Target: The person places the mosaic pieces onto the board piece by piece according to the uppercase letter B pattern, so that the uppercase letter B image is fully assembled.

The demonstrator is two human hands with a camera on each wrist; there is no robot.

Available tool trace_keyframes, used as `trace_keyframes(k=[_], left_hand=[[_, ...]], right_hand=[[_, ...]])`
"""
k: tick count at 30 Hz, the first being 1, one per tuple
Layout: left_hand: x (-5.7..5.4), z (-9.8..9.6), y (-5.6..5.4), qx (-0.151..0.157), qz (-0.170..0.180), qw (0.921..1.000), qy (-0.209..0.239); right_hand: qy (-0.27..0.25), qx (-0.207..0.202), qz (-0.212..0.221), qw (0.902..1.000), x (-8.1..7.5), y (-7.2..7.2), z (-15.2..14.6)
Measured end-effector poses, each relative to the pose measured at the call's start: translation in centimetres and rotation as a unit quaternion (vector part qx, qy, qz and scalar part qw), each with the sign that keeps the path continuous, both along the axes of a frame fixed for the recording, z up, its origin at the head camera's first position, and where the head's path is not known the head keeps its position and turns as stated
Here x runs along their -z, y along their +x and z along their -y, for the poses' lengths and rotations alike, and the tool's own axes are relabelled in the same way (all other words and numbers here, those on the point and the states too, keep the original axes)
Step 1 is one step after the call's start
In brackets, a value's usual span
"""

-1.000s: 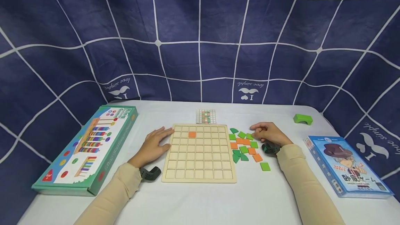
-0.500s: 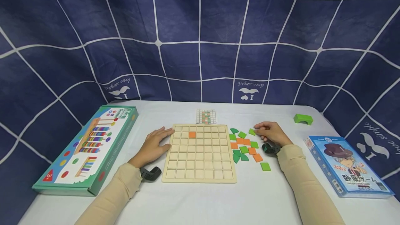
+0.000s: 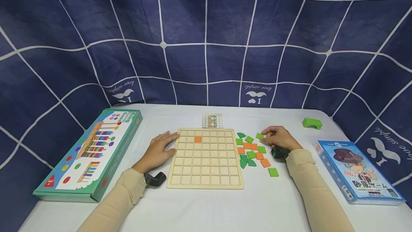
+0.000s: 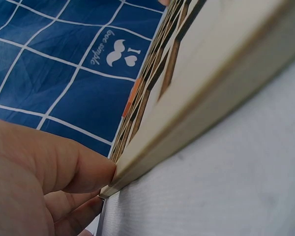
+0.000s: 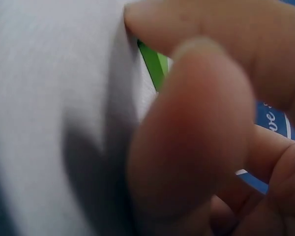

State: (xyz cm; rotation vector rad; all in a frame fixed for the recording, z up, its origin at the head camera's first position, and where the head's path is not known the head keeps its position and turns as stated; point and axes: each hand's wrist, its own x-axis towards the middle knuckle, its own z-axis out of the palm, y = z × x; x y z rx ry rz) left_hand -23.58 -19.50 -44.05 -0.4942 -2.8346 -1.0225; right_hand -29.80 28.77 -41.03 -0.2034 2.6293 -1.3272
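The square wooden grid board (image 3: pixel 206 185) lies flat on the table, with one orange square tile (image 3: pixel 197 139) in its upper part. Along the board's left edge rests my left hand (image 3: pixel 157 152), fingers extended and fingertips at the rim; in the left wrist view a fingertip (image 4: pixel 96 172) meets the board's side (image 4: pixel 187 142). To the right of the loose tiles, my right hand (image 3: pixel 279 137) has its thumb and index finger spread beside a green square tile (image 3: pixel 259 136). The right wrist view shows part of that green tile (image 5: pixel 155 66) beyond the thumb (image 5: pixel 196 128), which hides the rest.
Several orange square tiles (image 3: pixel 265 163), green square tiles (image 3: pixel 273 172) and dark green curved pieces (image 3: pixel 251 162) lie right of the board. A small pattern card (image 3: pixel 212 120) lies behind it. Two game boxes (image 3: pixel 87 153) (image 3: pixel 360 174) flank the table; a green arch block (image 3: pixel 312 123) stands back right.
The green square tile by my right hand has shifted slightly up and right, away from the other tiles. That hand's thumb and index finger have spread a little. My left hand stays put.
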Motion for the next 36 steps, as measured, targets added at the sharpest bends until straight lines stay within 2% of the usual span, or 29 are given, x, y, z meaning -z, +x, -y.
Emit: trace_keyframes(k=[6,12,19,25,32,36], left_hand=[[-0.1,0.0,0.0,-0.002,0.003,1.0000,-0.001],[0.1,0.0,-0.1,-0.001,0.000,1.0000,-0.005],[0.0,0.1,-0.1,-0.001,-0.001,1.0000,-0.004],[0.0,0.0,0.0,0.000,-0.002,1.0000,-0.002],[0.0,0.0,0.0,0.000,-0.001,1.0000,-0.002],[-0.1,0.1,0.0,-0.002,0.000,1.0000,-0.004]], right_hand=[[-0.006,0.003,-0.004,1.0000,0.0,0.1,0.0],[-0.027,-0.011,-0.009,0.9995,-0.1,0.0,0.0],[-0.075,-0.026,-0.006,0.9968,-1.1,0.3,0.9],[-0.096,-0.023,0.003,0.9951,-1.5,0.4,2.0],[-0.168,-0.032,0.022,0.9851,-1.5,0.5,3.5],[-0.192,-0.040,0.030,0.9802,-1.7,0.6,4.8]])
